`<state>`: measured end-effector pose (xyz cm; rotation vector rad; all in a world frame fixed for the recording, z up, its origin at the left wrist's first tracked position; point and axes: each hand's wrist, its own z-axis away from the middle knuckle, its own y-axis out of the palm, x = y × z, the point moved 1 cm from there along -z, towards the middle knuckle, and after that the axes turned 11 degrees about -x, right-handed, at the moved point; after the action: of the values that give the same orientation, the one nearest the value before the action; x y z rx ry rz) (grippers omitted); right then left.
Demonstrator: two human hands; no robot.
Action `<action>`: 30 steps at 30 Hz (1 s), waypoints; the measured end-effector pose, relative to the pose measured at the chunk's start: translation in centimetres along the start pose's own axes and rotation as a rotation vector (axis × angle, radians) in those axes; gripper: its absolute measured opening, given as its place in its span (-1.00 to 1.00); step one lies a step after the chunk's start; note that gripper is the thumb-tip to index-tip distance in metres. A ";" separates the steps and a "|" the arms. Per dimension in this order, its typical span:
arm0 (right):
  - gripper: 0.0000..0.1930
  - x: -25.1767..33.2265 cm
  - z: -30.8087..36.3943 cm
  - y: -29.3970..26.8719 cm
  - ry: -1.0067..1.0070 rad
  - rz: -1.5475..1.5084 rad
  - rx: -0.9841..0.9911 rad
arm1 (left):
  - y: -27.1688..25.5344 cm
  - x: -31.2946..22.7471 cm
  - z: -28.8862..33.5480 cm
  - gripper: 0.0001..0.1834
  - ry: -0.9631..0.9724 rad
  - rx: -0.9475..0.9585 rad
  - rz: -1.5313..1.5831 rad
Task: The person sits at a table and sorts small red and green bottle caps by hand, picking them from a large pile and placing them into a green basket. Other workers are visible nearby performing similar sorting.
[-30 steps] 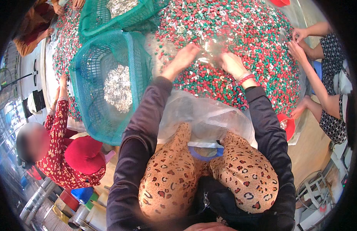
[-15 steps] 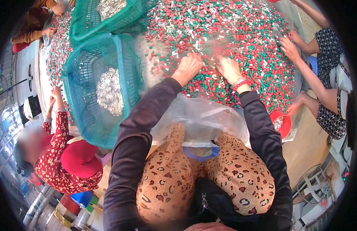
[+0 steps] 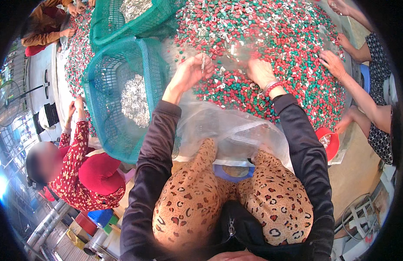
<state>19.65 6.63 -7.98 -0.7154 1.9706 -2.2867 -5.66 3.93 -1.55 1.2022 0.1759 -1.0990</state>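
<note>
No legible txt, labels, nos. or signs – anywhere in view

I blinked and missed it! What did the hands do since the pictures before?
The left hand moved left, off the pile of red and green pieces and nearer the blue-green netted basket. It now shows a slim silvery piece in its grip. The right hand stayed at the pile. The basket and the silvery heap inside look the same.
</note>
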 end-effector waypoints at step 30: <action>-0.82 4.2 8.3 -0.9 0.162 -0.920 0.083 | -1.4 4.3 0.1 -0.69 0.078 -0.445 -1.512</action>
<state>19.20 -2.28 -5.13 -1.7652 1.7952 -2.9209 -4.57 1.38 -5.08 0.5574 1.4733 -2.1076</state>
